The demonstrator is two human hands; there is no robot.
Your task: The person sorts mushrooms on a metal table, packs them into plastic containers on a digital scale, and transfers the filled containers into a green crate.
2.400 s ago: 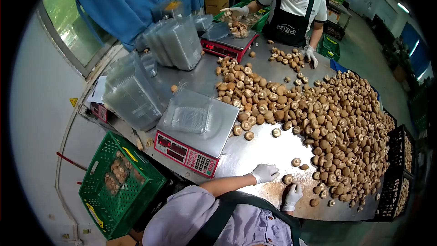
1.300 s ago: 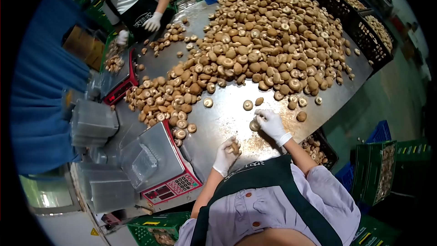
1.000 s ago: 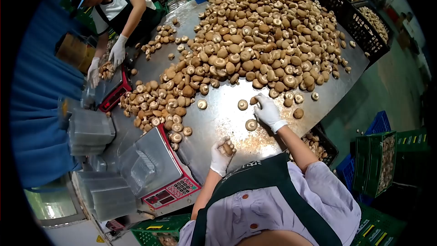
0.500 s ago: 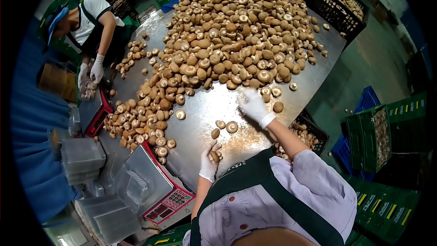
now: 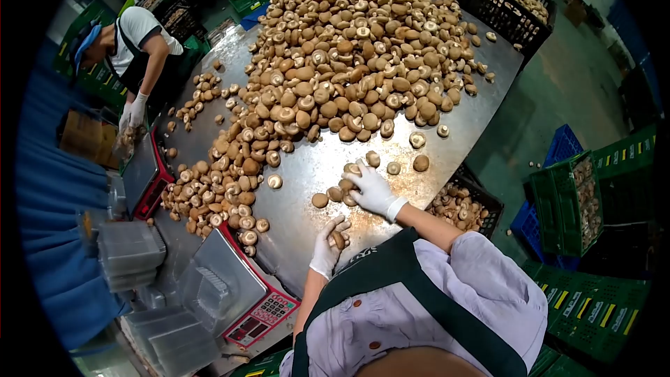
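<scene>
My left hand point(image 5: 326, 250), in a white glove, is closed around a brown mushroom point(image 5: 338, 239) just above the table edge in front of my apron. My white-gloved right hand point(image 5: 375, 193) is low over the metal table point(image 5: 293, 220), its fingers curled onto mushrooms point(image 5: 347, 185); how firmly it grips them is partly hidden. Left of those fingers lies a loose mushroom point(image 5: 319, 200). Just beyond the hand are a few more, among them a brown-capped mushroom point(image 5: 421, 163).
A large mushroom pile point(image 5: 349, 63) covers the table's far side. On my left are a red-rimmed scale point(image 5: 258, 318) and stacked clear trays point(image 5: 167, 335). A co-worker point(image 5: 139, 42) stands at a second scale point(image 5: 150, 192). A crate point(image 5: 492, 206) of mushrooms sits beyond the right edge.
My right hand has come back from near the pile toward me and onto the small group of mushrooms. My left hand has turned slightly, still holding its mushroom.
</scene>
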